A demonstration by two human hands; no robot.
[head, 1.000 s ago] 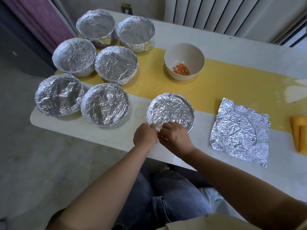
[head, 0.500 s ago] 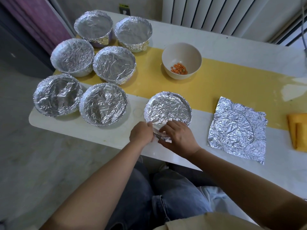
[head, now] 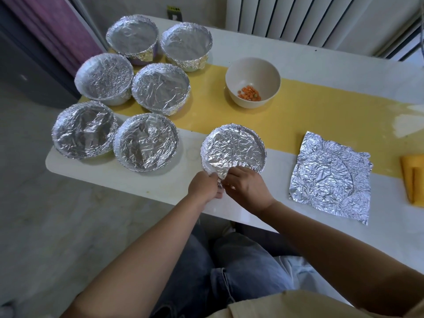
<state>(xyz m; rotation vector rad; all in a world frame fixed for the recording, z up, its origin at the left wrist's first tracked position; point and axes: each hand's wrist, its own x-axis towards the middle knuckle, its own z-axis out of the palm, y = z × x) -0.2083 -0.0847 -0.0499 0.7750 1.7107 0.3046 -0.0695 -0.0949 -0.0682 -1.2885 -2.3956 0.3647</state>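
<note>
the foil at the near-left rim of the foil-covered dish [head: 236,145] has lifted into a folded flap since a moment ago, with the left hand [head: 203,185] and right hand [head: 249,190] both pinching it. the dish sits by the near edge of the table [head: 160,187] (a loose foil sheet [head: 330,177] lies to its right), so the unwrapping looks barely begun.
</note>
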